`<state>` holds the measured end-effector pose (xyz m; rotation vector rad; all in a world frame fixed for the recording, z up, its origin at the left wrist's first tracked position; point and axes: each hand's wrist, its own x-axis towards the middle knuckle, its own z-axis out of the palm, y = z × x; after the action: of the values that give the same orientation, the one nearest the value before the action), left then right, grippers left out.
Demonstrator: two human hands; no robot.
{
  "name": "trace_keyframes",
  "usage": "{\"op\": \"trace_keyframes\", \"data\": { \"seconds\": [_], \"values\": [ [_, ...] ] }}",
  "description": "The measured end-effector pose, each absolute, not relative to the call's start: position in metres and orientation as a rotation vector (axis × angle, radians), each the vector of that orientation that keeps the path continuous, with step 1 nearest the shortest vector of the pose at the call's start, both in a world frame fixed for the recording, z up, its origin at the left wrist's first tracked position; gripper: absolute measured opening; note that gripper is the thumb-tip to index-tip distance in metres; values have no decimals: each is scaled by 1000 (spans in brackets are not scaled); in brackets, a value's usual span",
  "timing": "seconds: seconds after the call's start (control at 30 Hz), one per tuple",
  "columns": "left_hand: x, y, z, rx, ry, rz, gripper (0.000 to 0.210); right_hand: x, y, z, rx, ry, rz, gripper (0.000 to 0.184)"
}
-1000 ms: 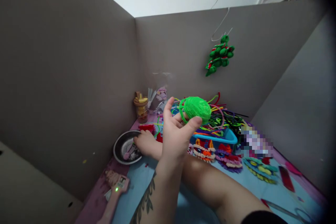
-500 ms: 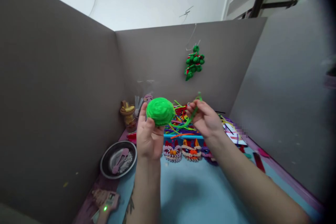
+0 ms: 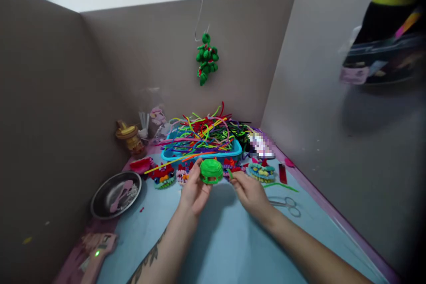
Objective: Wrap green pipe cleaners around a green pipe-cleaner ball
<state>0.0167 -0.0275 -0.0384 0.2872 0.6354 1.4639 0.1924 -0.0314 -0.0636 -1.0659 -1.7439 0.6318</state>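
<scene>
A bright green dome, coiled from fuzzy pipe cleaner, is held in my left hand. Its fingers wrap the left side and underside, and gaps show along the dome's lower edge. Just right of it, my right hand is closed in a pinch on a green pipe cleaner. Whether that strand joins the dome is unclear. Behind the hands lie several colourful pipe-cleaner faces, among them a blue and yellow one and a red and orange one.
A blue tray heaped with pipe cleaners stands at the back. Scissors and a loose green strand lie right. At left are a metal bowl and a pink glue gun. Grey panels surround the table; a green ornament hangs behind.
Both hands have come down nearer the table with the green dome, which has tipped so its gapped edge shows. My view has shifted down and to the right.
</scene>
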Motion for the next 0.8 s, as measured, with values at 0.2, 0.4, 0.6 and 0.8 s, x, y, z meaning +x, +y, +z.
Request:
{"op": "trace_keyframes", "data": {
  "seconds": [0.2, 0.4, 0.6, 0.8],
  "values": [
    [6, -49, -67, 253, 687, 1427, 58, 182, -43, -87, -1034, -1640, 866, 16],
    [4, -55, -74, 199, 768, 1409, 52, 176, -51, -94, -1086, -1527, 1230, 17],
    [8, -62, -73, 223, 854, 1381, 43, 176, -50, -89, -1123, -1488, 1090, 14],
    [15, -65, -72, 317, 891, 1435, 52, 179, -50, -89, -1160, -1435, 1234, 6]
  ]
}}
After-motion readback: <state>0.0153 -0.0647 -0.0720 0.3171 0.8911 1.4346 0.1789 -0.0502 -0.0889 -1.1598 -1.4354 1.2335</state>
